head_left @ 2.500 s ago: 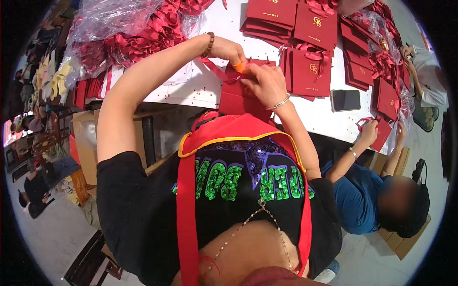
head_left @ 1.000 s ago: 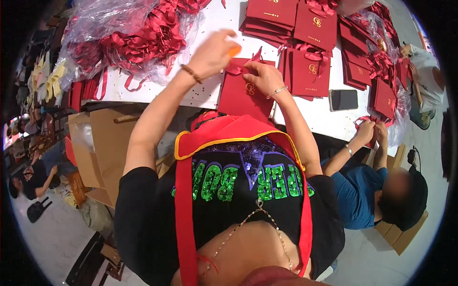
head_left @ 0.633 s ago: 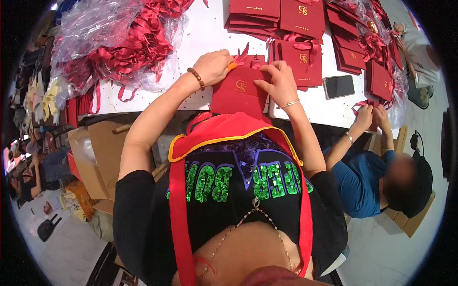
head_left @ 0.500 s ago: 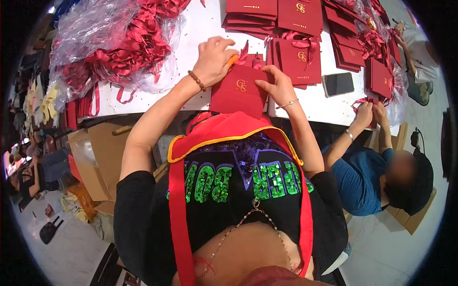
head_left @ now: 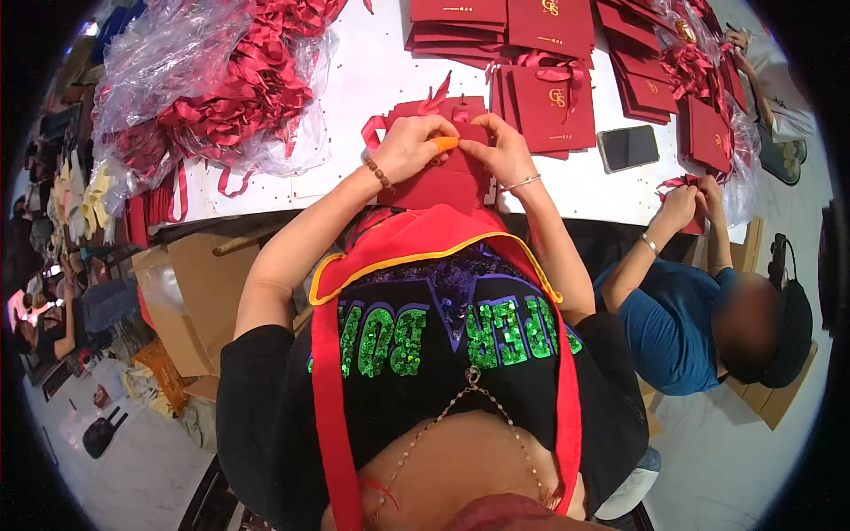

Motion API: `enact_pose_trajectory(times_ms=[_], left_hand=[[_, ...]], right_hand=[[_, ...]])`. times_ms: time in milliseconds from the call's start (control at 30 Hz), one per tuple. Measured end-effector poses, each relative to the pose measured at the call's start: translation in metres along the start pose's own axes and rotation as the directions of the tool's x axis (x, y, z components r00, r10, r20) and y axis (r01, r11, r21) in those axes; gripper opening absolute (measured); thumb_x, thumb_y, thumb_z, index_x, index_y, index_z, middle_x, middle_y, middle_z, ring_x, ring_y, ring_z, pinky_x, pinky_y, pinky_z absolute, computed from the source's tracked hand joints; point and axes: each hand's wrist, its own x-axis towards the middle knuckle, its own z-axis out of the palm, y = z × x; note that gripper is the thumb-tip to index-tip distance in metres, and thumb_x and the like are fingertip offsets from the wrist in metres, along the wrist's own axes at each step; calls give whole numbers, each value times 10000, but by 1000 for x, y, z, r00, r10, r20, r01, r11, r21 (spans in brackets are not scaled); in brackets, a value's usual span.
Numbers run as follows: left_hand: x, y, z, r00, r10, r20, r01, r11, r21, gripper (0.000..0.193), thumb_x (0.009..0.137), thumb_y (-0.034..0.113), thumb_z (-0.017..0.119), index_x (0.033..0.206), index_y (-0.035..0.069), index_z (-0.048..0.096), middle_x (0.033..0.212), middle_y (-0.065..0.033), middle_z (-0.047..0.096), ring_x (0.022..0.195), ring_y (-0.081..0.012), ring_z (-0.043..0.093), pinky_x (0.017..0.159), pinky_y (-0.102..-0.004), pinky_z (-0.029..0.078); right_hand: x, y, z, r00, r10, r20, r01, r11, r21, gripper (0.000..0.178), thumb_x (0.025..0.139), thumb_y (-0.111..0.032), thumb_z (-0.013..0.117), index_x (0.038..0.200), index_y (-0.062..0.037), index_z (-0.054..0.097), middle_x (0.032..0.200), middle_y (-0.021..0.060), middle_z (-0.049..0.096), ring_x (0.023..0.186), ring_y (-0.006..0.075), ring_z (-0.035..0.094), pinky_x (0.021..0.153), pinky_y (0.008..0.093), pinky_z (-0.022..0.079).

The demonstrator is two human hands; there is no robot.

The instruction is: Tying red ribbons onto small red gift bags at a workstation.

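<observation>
In front of me on the table lies a dark red paper bag (head_left: 423, 195), partly covered by my hands. My left hand (head_left: 409, 152) is closed over its left side, an orange finger cot (head_left: 444, 143) on one digit. Opposite it, my right hand (head_left: 505, 152) is pinched, its fingertips meeting the orange tip above the bag. Whatever lies between the fingertips is too small and hidden to name. A red ribbon (head_left: 436, 96) sticks up beyond my left hand, and another loop shows left of the bag.
Red ribbons (head_left: 257, 97) in clear plastic heap at the left. Stacked red bags (head_left: 553, 106) stand beyond my right hand, near a dark phone (head_left: 629, 148). At the right, a co-worker in a blue shirt (head_left: 677, 327) handles ribbon. An open cardboard box (head_left: 190, 301) is below the table.
My hands have come together over the bag; the left moved right and nearer to me, the right closed into a pinch. The bag's printed face is now covered.
</observation>
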Motion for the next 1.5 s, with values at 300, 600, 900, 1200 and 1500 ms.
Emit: enact_pose_trajectory(times_ms=[300,600,900,1200,1500], left_hand=[[-2,6,4,991,35,-132,3,959,282,126,790,87,574,874,-3,604,715,-119,625,581,-139,608,530,-264,468],[-1,3,11,958,225,-179,-147,918,367,138,786,110,571,859,-2,607,724,-135,626,641,-227,602,573,-319,468],[-3,13,12,972,51,-230,20,954,299,259,749,107,570,998,38,563,758,-162,626,709,-332,606,633,-403,470],[-2,8,21,910,338,-241,-170,832,528,215,778,85,540,988,62,578,715,-155,604,677,-308,604,599,-388,459],[-4,13,17,985,99,-139,-55,955,291,221,790,43,544,1011,36,549,635,-84,577,554,-174,588,506,-302,447]], right_hand=[[-1,2,-1,999,4,43,-7,998,54,315,737,-154,682,986,-13,550,710,-10,500,576,60,423,505,220,355],[-1,0,2,1000,-15,13,14,999,41,352,719,-194,668,1019,-39,570,741,117,590,594,174,506,566,300,412],[-4,2,3,996,-80,26,76,991,111,257,772,-121,648,991,-21,559,687,-19,501,563,45,421,488,202,342],[-4,7,6,998,-64,13,62,991,122,215,787,-95,628,977,-21,560,701,-24,520,594,36,442,503,191,353],[-5,10,2,994,-75,78,56,973,223,211,813,-112,610,999,-28,560,742,-13,546,624,46,478,537,196,393]])
